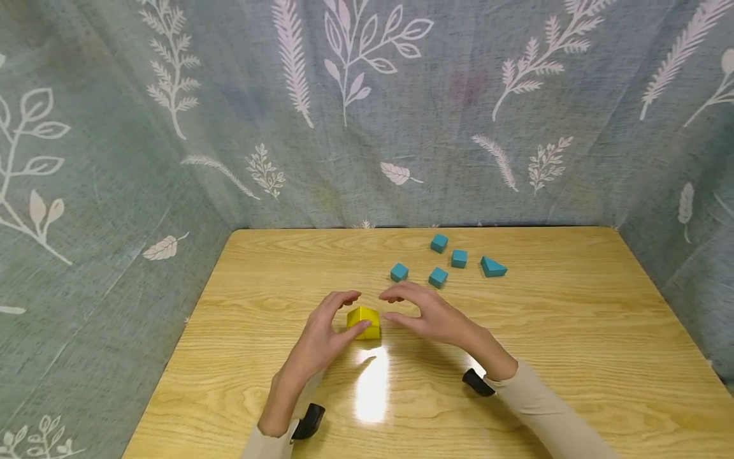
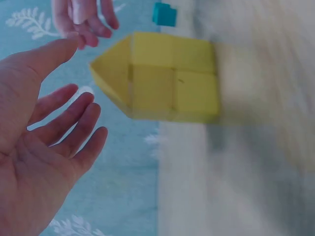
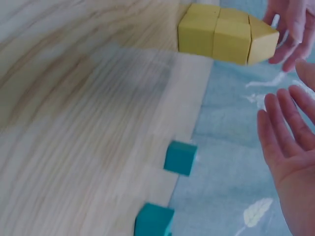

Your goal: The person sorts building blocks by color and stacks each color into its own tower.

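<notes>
A small house shape of yellow blocks [image 1: 361, 315] stands upright on the table, with several cubes stacked as its body and a triangular block [image 2: 112, 73] as its roof. Around its left side curves my left hand [image 1: 316, 339], thumb in front and fingers behind in the head view; the left wrist view shows a gap between fingers and blocks. To the right of the house my right hand [image 1: 431, 315] hovers with relaxed fingers, apart from the blocks and holding nothing. Each wrist view also shows the other hand's fingers beyond the yellow blocks.
Several teal cubes [image 1: 459, 258] lie scattered behind the right hand, with a teal triangular block [image 1: 493, 268] to their right. The wooden table [image 1: 258, 280] ends at a grey-green leaf-patterned curtain [image 1: 344, 172] at the back and sides.
</notes>
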